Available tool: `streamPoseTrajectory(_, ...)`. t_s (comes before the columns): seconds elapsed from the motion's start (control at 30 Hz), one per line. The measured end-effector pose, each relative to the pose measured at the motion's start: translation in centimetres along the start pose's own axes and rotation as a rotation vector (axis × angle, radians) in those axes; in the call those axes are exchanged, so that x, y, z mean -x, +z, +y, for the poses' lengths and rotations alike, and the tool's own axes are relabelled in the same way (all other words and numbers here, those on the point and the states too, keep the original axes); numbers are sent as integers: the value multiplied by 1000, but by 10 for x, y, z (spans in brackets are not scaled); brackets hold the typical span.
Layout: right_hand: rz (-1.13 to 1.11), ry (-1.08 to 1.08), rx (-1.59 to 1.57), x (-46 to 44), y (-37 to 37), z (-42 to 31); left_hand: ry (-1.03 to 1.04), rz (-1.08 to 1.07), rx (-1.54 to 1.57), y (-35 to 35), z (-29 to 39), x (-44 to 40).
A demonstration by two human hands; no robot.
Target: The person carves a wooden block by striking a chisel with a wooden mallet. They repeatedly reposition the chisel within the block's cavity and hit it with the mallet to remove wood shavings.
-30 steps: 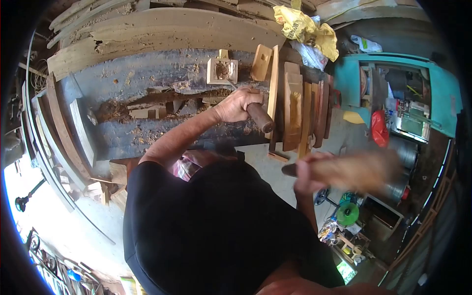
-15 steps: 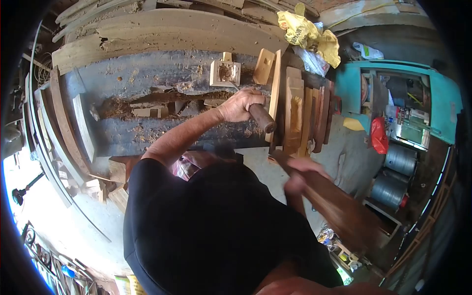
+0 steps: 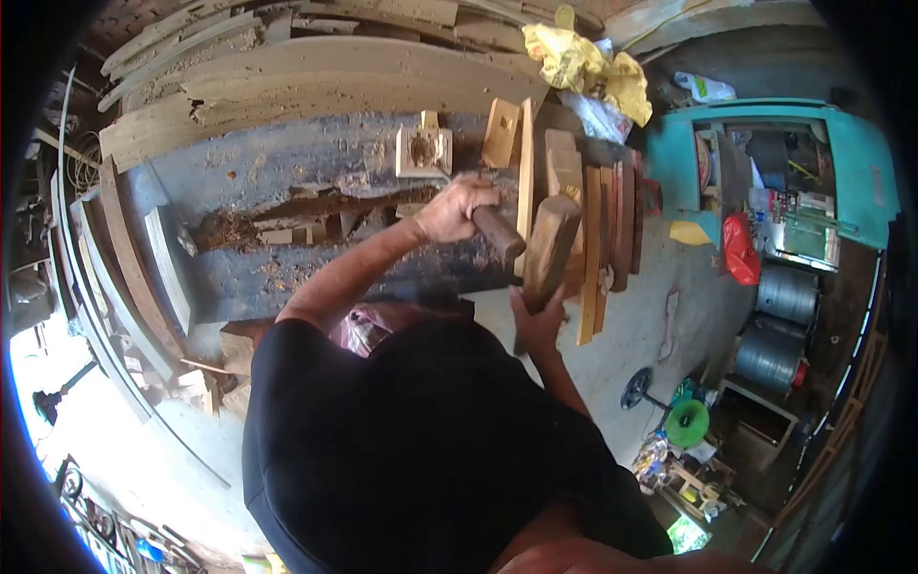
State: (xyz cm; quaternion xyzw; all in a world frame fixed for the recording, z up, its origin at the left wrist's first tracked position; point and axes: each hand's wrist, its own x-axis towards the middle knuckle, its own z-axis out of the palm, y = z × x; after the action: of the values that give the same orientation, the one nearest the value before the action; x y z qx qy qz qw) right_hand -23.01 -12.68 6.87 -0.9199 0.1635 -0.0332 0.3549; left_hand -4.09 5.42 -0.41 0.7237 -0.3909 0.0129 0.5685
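left hand: chisel | right hand: mallet | floor open beyond bench edge

a head-worn camera is looking forward and down, sitting close above the black shirt, facing the workbench beyond

A hollowed block, a chisel and a mallet about the fingers.
The pale, squarish wooden block lies just beyond the left fingers, its upper face cut into a rough, darker hollow. The chisel slants through those fingers: its round brown handle juts out nearside and rightward, its thin metal end reaches the block's near edge, contact unclear. The thick brown wooden mallet rises tilted from the right fingers, heavy end farthest from them.
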Motion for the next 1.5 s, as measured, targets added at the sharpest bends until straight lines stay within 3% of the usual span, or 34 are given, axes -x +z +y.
streamPoseTrajectory(0.07,-1,90,-3,-8,-9,-1,13,53,13,-5,6,-3)
streamPoseTrajectory(0.13,128,251,-396,-5,-25,-12,-25,32,12,-7,7,-10)
streamPoseTrajectory(0.3,175,210,-434,-2,-36,-9,-39,63,35,-6,14,-22)
streamPoseTrajectory(0.5,119,233,-528,10,-18,-3,15,-45,-3,5,9,-5)
streamPoseTrajectory(0.6,58,242,-357,10,-11,12,16,-100,-29,5,4,-3)
streamPoseTrajectory(0.67,54,48,-127,7,-5,18,56,3,-16,-2,3,-10)
streamPoseTrajectory(0.7,63,60,-134,7,-4,20,59,-13,-13,-6,1,-14)
streamPoseTrajectory(0.77,-66,168,-174,6,-3,21,-137,32,406,-24,3,-31)
streamPoseTrajectory(0.8,-56,181,-184,6,-2,18,-145,33,368,-31,-8,-35)
streamPoseTrajectory(0.9,-52,173,-197,7,-3,10,-516,126,519,-46,-6,-59)
streamPoseTrajectory(0.93,-52,174,-196,7,-3,9,-515,109,518,-47,-7,-62)
streamPoseTrajectory(1.0,-37,187,-201,5,-2,10,-549,306,603,-50,-12,-67)
streamPoseTrajectory(1.13,-4,86,-33,4,17,44,-506,379,544,-54,-42,-71)
streamPoseTrajectory(1.2,24,53,32,3,26,53,-577,458,658,-63,-51,-80)
streamPoseTrajectory(1.27,-104,107,64,0,27,48,-617,637,671,-69,-52,-89)
streamPoseTrajectory(1.4,-127,146,32,5,28,50,-451,662,595,-74,-31,-87)
streamPoseTrajectory(1.5,-144,165,-18,6,22,49,-483,563,450,-72,4,-74)
